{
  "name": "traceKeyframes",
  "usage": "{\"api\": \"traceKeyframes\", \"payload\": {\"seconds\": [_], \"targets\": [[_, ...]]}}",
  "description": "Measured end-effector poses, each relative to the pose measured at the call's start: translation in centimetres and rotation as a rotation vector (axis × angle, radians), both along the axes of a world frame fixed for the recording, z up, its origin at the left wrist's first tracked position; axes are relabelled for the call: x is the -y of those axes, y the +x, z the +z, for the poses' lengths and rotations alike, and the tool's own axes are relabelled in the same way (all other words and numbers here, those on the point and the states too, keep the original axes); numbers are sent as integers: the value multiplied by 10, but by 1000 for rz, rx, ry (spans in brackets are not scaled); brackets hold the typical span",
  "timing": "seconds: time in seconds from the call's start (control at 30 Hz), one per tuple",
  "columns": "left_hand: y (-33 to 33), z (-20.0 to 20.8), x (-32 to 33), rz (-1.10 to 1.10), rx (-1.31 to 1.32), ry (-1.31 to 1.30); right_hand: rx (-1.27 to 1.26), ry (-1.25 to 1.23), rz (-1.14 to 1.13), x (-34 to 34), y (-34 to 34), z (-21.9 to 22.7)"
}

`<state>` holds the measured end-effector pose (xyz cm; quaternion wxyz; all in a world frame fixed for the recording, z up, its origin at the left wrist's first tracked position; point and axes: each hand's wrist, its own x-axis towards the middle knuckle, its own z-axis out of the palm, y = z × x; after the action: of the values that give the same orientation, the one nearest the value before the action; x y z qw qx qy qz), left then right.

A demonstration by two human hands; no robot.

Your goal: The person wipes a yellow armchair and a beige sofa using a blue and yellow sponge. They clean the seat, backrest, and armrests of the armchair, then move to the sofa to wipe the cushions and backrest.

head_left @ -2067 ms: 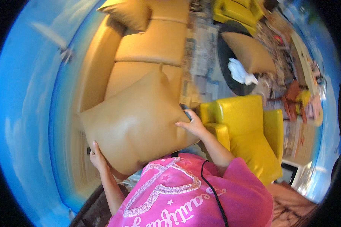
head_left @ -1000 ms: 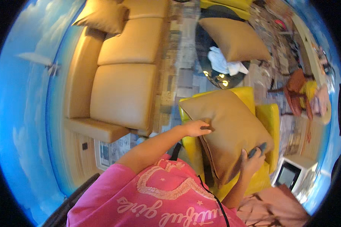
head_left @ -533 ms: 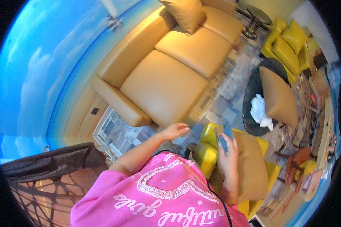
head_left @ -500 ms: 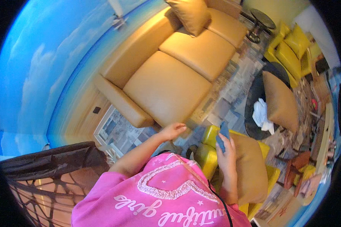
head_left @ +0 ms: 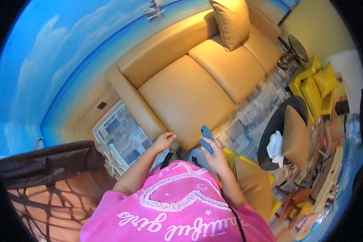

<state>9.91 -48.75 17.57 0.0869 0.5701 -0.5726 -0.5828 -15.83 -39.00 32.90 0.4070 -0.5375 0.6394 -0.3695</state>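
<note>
My right hand (head_left: 216, 158) is closed around a crumpled blue cloth (head_left: 207, 138), whose upper end sticks out past the fingers. To its left, my left hand (head_left: 163, 142) hovers in front of my body, fingers loosely curled together, with nothing visible in them. Both hands are near the front corner of a tan leather sofa (head_left: 185, 101). A tan cushion (head_left: 232, 24) leans upright on the sofa's seat.
A yellow chair with a tan cushion (head_left: 252, 185) stands close on my right. Beyond it, a dark round table (head_left: 266, 151) bears a white cloth (head_left: 275, 147) and another tan cushion (head_left: 296, 137). A black-rimmed basket-like thing (head_left: 48, 163) is at left; a yellow armchair (head_left: 312, 90) stands far right.
My right hand has come left with the blue cloth, nearer my left hand. My body has turned and moved closer to the sofa, away from the yellow chair. My left hand has drawn back slightly.
</note>
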Motion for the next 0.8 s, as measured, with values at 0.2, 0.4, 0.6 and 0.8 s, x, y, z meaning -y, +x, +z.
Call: {"api": "traceKeyframes", "payload": {"seconds": [0.2,0.4,0.6,0.8], "targets": [[-19,-19,11,206,-15,-9,154,159,101,54,-8,-17],[-50,64,11,585,-523,320,599,452,250,108,2,-27],[-11,78,-6,769,-481,183,571,575,277,133,56,-39],[83,70,3,855,-393,0,312,440,234,137,113,-75]]}}
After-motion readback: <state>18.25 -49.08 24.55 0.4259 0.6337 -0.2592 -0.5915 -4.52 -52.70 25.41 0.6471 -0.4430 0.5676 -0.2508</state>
